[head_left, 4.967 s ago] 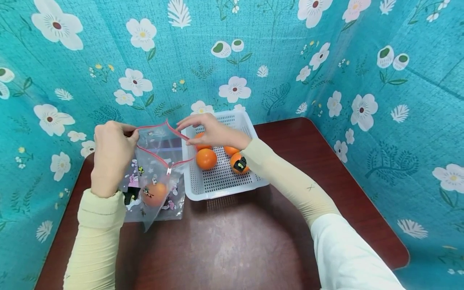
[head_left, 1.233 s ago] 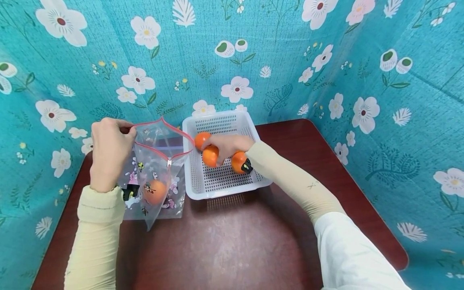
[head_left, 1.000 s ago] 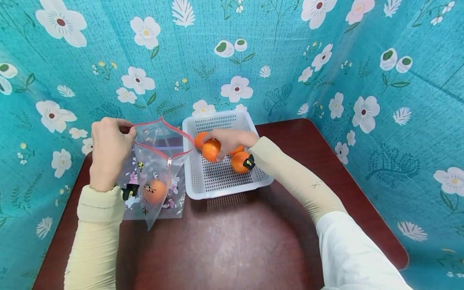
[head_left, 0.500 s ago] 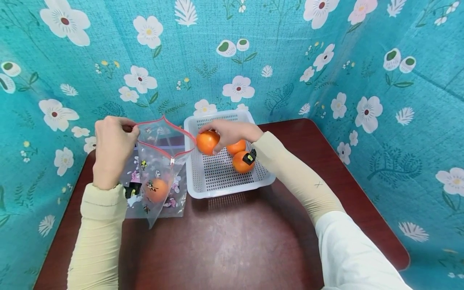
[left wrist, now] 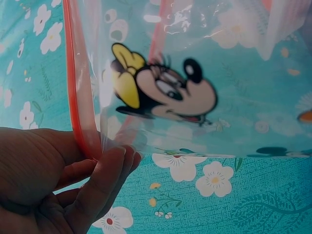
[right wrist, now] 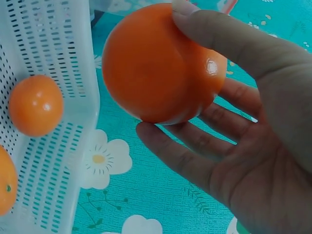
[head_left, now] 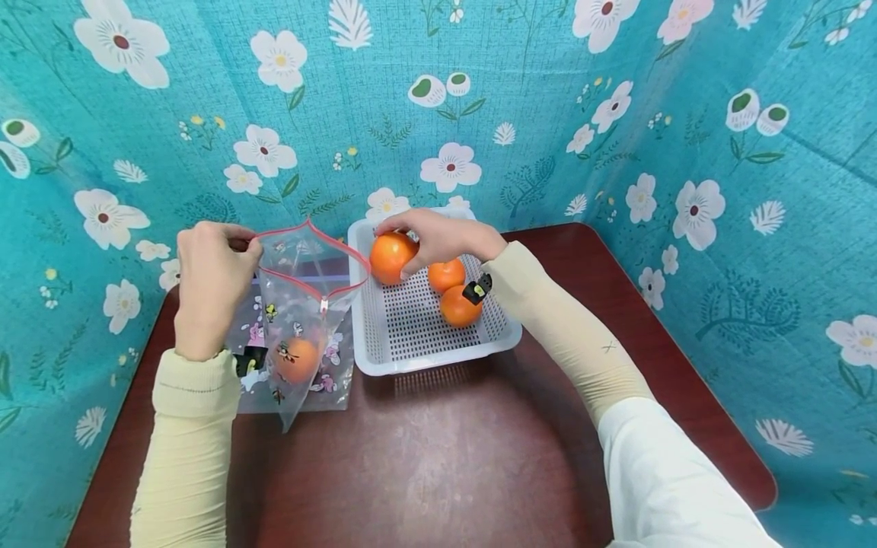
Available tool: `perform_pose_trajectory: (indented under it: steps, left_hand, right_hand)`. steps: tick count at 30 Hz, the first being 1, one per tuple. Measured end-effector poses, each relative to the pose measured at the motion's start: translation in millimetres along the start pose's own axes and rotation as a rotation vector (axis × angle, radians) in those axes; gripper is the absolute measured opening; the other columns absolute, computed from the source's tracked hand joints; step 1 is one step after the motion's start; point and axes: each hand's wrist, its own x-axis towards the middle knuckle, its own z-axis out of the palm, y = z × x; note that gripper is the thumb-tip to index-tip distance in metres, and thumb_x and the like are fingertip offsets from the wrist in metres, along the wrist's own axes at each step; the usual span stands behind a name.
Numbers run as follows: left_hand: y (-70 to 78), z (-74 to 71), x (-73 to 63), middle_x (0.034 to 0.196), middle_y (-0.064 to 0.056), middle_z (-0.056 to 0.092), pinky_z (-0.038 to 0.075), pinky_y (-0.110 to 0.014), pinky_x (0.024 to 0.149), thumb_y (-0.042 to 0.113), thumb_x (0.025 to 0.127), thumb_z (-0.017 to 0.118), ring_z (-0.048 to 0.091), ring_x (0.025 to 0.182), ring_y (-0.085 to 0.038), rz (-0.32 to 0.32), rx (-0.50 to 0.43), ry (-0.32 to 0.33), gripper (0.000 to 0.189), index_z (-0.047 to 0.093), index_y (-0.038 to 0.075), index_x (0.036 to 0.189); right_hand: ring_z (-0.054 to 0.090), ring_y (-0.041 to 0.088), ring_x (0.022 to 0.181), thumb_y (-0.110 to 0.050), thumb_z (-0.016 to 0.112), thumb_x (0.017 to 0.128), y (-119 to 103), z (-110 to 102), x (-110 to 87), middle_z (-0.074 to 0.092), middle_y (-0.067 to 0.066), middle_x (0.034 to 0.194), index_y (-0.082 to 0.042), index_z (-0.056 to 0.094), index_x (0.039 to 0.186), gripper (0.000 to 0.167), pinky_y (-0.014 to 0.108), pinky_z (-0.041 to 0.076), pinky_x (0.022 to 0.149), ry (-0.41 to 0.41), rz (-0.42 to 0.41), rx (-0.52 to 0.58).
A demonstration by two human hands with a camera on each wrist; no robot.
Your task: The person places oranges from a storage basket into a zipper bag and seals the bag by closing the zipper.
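Step in hand, as judged: a smooth, round, glossy orange fruit [head_left: 392, 260] is being taken from the white, perforated plastic basket [head_left: 438, 361]; it appears lifted over the basket's far left corner, near the bag. The right hand [head_left: 441, 232] grips it, thumb on one side, fingers curled on the other; the left hand [head_left: 215, 274] pinches the edge of a clear plastic bag with a red-trimmed mouth and cartoon prints [head_left: 294, 320]. One orange fruit inside the bag [head_left: 297, 360] lies low in it; two orange fruits in the basket [head_left: 447, 275] remain, touching or nearly so.

Next move, in this inspector's judgement, calls for carrying the fruit left over the gaping mouth, then releasing it, the left pinch held firm.

Orientation: the held fruit is near-spherical, with no long axis discernible and its stem end not identifiable; the bag's mouth faces upward, its long axis running from mouth down to a pointed lower corner toward the person.
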Motion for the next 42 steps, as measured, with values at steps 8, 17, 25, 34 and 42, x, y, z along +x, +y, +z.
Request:
perform_pose_trajectory:
  steps: [8,17,25,34,42]
  left_hand:
    - [0.4,0.6,-1.8,0.084,-0.032,0.071,0.041,-0.027,0.056,0.004,0.095,0.064,0.067,0.068,-0.04,-0.003,0.004,0.002,0.02,0.075,-0.012,0.095]
    - [1.4,1.1,-2.8,0.086,-0.033,0.071,0.044,-0.031,0.056,0.005,0.095,0.064,0.068,0.07,-0.041,-0.007,0.006,-0.001,0.02,0.076,-0.012,0.097]
    - [0.1,1.5,-2.7,0.086,-0.032,0.071,0.04,-0.023,0.054,0.005,0.094,0.065,0.068,0.068,-0.041,-0.013,-0.012,-0.002,0.02,0.077,-0.01,0.097]
    - [0.0,2.8,-3.7,0.087,-0.032,0.072,0.038,-0.019,0.053,0.007,0.095,0.065,0.068,0.069,-0.04,-0.02,-0.01,-0.009,0.021,0.076,-0.011,0.098]
    - [0.8,4.2,-3.9,0.087,-0.032,0.072,0.04,-0.024,0.054,0.006,0.095,0.065,0.067,0.069,-0.039,-0.014,-0.018,-0.006,0.02,0.076,-0.01,0.098]
  right_hand:
    - [0.055,0.018,0.119,-0.016,0.086,0.081,-3.5,-8.1,-4.9,0.059,0.006,0.141,-0.005,0.054,0.144,0.072,0.032,0.052,0.097,0.049,-0.042,0.003]
    - [0.055,0.018,0.119,-0.017,0.085,0.081,-6.4,-12.2,-7.6,0.059,0.004,0.138,-0.006,0.056,0.142,0.068,0.03,0.055,0.088,0.098,-0.064,0.033]
    - [0.054,0.021,0.12,-0.019,0.086,0.08,-5.7,-12.2,-6.5,0.057,0.004,0.139,-0.007,0.057,0.141,0.068,0.034,0.056,0.087,0.139,-0.093,0.041]
    - [0.054,0.014,0.118,-0.023,0.089,0.079,-7.1,-10.4,-5.6,0.055,0.0,0.132,-0.012,0.059,0.138,0.067,0.031,0.057,0.089,0.231,-0.158,0.125]
    - [0.054,0.014,0.117,-0.025,0.089,0.078,-10.9,-9.5,-3.3,0.056,-0.002,0.13,-0.014,0.061,0.137,0.066,0.033,0.057,0.088,0.279,-0.203,0.135]
